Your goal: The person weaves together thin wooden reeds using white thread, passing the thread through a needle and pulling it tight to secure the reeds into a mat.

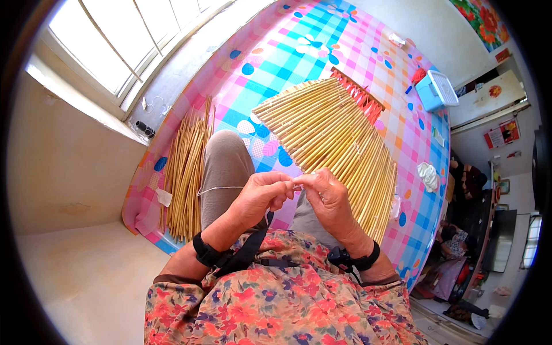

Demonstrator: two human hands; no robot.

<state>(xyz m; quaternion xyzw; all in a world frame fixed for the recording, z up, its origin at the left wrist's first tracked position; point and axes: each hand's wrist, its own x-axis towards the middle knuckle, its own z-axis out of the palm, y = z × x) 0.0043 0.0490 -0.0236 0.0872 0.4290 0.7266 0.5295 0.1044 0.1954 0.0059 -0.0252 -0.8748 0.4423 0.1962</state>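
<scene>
1. The left hand (265, 192) and the right hand (323, 192) almost meet, their fingertips pinched closed on a white thread (221, 188).
2. From the hands, the stick mat (336, 135) lies toward one o'clock.
3. Loose sticks (187, 172) lie at nine o'clock.

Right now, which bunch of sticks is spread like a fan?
The stick mat by the right hand, splayed wide; the stick pile beside the left knee is narrow.
</scene>
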